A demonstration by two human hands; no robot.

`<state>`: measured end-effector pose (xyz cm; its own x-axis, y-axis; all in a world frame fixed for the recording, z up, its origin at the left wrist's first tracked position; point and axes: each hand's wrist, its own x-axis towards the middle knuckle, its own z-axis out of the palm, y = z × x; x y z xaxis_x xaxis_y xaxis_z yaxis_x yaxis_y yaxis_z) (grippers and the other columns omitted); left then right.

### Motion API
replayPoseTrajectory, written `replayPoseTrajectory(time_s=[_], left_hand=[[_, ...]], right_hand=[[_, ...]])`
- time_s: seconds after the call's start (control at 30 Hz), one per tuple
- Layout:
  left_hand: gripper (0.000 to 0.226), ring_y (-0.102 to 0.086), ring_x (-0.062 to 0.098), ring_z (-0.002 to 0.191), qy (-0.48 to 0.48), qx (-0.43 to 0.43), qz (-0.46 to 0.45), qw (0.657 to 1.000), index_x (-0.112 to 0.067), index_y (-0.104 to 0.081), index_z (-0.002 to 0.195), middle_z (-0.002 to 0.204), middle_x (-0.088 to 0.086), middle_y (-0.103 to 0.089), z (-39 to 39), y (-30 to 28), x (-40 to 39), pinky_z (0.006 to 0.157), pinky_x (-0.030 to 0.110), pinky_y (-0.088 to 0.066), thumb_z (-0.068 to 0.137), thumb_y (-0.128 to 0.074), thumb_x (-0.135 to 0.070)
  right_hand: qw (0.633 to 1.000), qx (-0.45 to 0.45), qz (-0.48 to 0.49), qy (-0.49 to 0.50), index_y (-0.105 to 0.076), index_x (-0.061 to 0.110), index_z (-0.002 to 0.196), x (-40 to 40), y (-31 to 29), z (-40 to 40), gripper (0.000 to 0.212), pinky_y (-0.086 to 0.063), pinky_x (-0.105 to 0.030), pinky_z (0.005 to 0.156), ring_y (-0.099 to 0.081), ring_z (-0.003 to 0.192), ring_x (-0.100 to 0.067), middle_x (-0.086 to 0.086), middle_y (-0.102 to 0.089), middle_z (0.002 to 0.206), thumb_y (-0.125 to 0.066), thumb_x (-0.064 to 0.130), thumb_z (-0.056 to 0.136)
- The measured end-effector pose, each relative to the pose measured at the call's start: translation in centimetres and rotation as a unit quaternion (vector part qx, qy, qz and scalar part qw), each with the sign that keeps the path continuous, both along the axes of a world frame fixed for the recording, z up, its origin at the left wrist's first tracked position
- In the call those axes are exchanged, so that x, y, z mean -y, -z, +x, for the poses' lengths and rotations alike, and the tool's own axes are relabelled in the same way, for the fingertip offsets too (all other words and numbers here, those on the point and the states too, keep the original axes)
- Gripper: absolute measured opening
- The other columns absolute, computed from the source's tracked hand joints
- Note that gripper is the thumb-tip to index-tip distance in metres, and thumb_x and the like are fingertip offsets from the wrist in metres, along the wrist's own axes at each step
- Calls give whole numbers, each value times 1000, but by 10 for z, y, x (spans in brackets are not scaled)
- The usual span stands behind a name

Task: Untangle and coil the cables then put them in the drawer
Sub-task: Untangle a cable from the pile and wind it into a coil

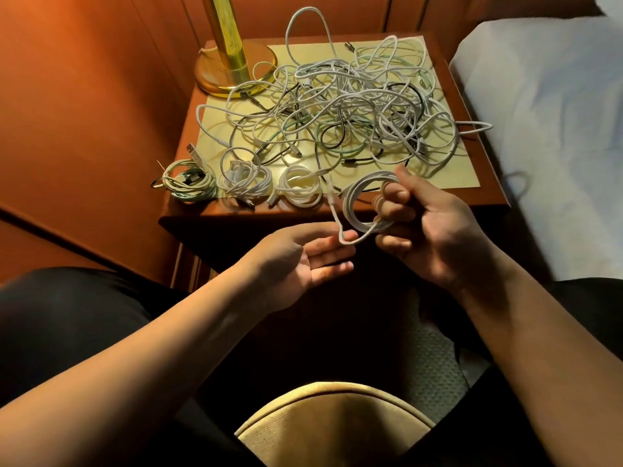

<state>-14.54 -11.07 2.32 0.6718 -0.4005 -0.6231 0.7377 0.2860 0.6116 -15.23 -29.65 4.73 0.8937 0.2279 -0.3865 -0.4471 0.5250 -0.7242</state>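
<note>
Right hand (428, 227) grips a white coiled cable (364, 203), fingers curled through the loops; left hand (303, 261) lies palm-up just beside it, fingers straight, the cable's loose tail resting across the fingertips. Beyond both hands, on the nightstand (485, 183), sits the tangled cable pile (340, 106). Three finished coils (246, 180) lie above the left hand along the near edge.

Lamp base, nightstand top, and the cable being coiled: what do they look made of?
Lamp base: polished brass-coloured metal, judging by its bright gold reflections. Nightstand: reddish varnished wood at the border, with a smooth pale inset panel; whether that is glass or laminate cannot be told. White cable in the right hand: looks plastic-jacketed and flexible, holding round loops; matte.
</note>
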Motion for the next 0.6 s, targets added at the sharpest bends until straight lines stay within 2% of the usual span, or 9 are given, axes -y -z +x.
replayPoseTrajectory(time_s=[0.13, 0.23, 0.33, 0.4, 0.53, 0.6], left_hand=[[19, -74, 16, 85, -67, 74, -6, 995, -10, -68, 113, 95, 6, -77, 2, -1, -1, 72, 30, -62, 95, -64, -13], [23, -68, 12, 73, -86, 131, 27, 987, -10, -72, 108, 87, 6, -76, 2, -1, -3, 68, 25, -59, 86, -71, -15], [25, -60, 12, 69, -73, 140, 62, 986, -8, -73, 114, 80, 5, -72, 2, 3, -3, 66, 23, -53, 91, -64, -2], [32, -58, 15, 72, -55, 137, 74, 986, -3, -71, 118, 80, 6, -70, 2, 5, -1, 68, 24, -53, 90, -59, 5], [28, -70, 26, 98, 31, 197, 149, 968, -1, -72, 115, 104, 16, -77, 2, 12, -1, 91, 34, -55, 88, -67, 3], [20, -70, 23, 96, 59, 201, 170, 963, 0, -75, 108, 103, 17, -77, 3, 15, -2, 87, 33, -56, 89, -68, -1]], right_hand=[[997, -19, -65, -21, -46, 21, 68, 7, -2, 2, 47, -22, -18, 40, -25, 46, -6, 7, -29, 61, -39, 45, 109], [988, -35, -141, -53, -48, 20, 81, 12, 0, 2, 37, -21, -18, 40, -26, 44, -5, 8, -32, 58, -40, 42, 110], [963, -34, -249, -101, -56, 25, 95, 11, -1, -1, 23, -24, -17, 43, -34, 44, -3, 8, -42, 56, -46, 40, 108], [944, -32, -300, -133, -60, 28, 96, 9, 0, -3, 21, -29, -18, 44, -41, 46, -2, 8, -48, 58, -49, 42, 107], [929, -40, -323, -174, -62, 25, 93, 5, 4, -5, 27, -28, -21, 45, -40, 48, -6, 6, -47, 60, -47, 42, 107], [939, -63, -287, -178, -59, 19, 89, 3, 4, -4, 33, -22, -21, 47, -33, 45, -8, 2, -44, 58, -42, 42, 106]])
